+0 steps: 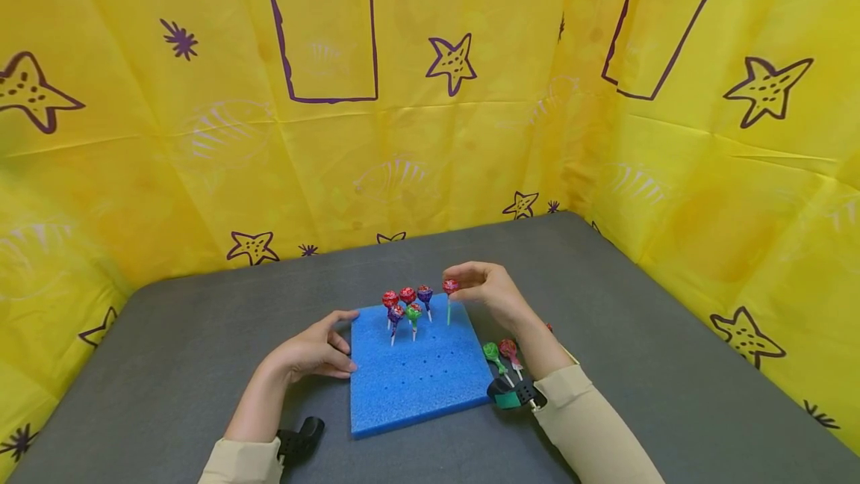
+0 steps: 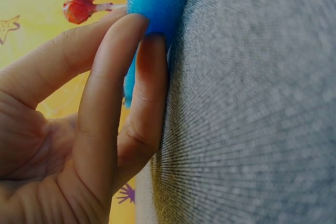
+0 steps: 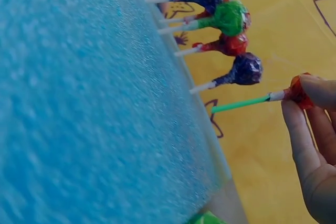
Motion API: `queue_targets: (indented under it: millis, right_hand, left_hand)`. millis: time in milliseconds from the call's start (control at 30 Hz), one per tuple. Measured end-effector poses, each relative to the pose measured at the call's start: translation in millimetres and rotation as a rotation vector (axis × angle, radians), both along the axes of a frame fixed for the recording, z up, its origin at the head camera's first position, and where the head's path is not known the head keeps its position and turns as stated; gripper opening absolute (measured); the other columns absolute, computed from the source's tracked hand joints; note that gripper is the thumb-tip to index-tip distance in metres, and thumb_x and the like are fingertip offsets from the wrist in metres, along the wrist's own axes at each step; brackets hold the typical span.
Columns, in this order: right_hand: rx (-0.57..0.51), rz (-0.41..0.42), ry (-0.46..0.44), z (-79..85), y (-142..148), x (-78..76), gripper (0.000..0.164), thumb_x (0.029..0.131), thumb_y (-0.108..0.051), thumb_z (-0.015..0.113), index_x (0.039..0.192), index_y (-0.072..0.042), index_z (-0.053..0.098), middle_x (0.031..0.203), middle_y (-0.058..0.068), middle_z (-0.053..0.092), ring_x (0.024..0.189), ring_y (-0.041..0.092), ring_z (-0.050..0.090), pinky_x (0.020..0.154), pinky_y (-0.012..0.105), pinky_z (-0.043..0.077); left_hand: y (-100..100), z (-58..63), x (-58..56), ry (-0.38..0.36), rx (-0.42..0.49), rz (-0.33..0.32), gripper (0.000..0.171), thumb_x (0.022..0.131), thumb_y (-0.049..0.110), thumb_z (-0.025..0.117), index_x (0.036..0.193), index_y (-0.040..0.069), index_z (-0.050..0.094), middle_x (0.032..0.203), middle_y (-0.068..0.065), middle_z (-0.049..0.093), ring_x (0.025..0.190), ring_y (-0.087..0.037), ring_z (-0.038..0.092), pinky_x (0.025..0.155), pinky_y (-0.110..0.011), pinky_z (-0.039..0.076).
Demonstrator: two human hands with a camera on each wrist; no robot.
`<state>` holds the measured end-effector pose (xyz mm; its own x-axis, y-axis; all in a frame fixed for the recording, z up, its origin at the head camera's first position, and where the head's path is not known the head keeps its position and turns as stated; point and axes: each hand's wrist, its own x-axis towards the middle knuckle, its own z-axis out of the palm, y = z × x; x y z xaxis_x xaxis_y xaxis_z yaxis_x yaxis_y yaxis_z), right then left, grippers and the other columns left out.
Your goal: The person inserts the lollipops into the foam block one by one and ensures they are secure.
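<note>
Yellow cloth filled the upper frame above a grey table. At lower centre lay a blue foam board; the left hand rested spread fingers against its left edge. The right hand pinched a red lollipop between thumb and finger, green stick downward, at the board's upper right, beside five standing lollipops.

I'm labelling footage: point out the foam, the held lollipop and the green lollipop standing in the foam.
Foam (image 1: 413, 399), head view: bare top surface.
Held lollipop (image 3: 256, 100), right wrist view: green stick.
Green lollipop (image 3: 229, 18), right wrist view: wrapped head.
</note>
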<state>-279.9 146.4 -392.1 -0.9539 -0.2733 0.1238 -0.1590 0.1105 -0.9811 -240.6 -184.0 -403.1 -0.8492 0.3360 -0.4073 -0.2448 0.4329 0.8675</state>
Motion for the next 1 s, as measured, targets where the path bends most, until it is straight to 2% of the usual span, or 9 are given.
queue_targets:
  millis: [300,1000]
  right_hand:
    - [0.051,0.056,-0.008,-2.7,-8,3.2,0.039,0.081,-0.004,0.077,0.119,-0.002,0.068,0.126,0.021,0.066,0.101,0.018,0.070,0.092,0.032,0.060]
    - [0.083,0.091,-0.022,-3.5,-20,7.8,0.037,0.082,-0.005,0.076,0.119,-0.004,0.069,0.127,0.017,0.067,0.106,0.021,0.068,0.090,0.032,0.059]
  left_hand:
    - [0,0.4,0.8,-0.005,0.002,0.002,0.093,0.081,-0.004,0.075,0.155,0.012,0.021,0.095,-0.010,0.049,0.077,-0.019,0.064,0.072,-0.034,0.064]
    - [0,1.0,1.2,0.000,-0.003,0.006,0.092,0.081,-0.003,0.075,0.155,0.012,0.021,0.096,-0.010,0.049,0.077,-0.018,0.064,0.072,-0.033,0.064]
